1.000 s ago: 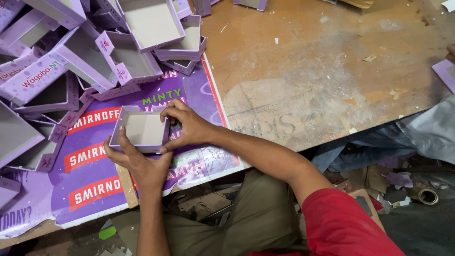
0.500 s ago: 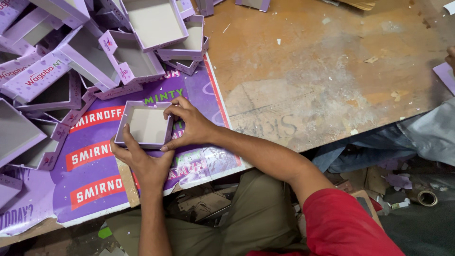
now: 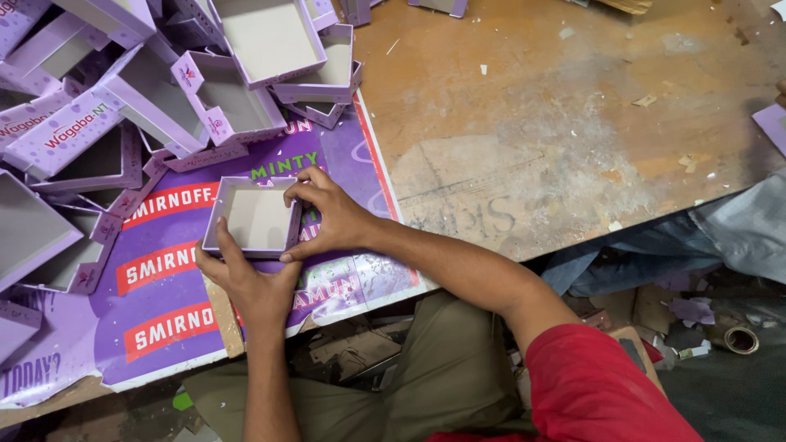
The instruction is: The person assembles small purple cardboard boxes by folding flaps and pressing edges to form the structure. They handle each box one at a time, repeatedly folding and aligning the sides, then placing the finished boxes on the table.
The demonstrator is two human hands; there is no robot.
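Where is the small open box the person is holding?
The small open box sits left of centre on the purple sheet, between both hands, just below the pile of boxes.

— How's my feed looking on your end?

— Bright and even, soft light from above. I see only faint shadows under the left hand and right hand on the purple printed sheet.

— Any glare?

— A mild sheen on that sheet, nothing blown out. The wooden tabletop reads sharp, grain and scuffs clear.

— Edges?

— Slight wide-angle stretch at the corners. The lower right floor is dimmer, and I see no motion blur.
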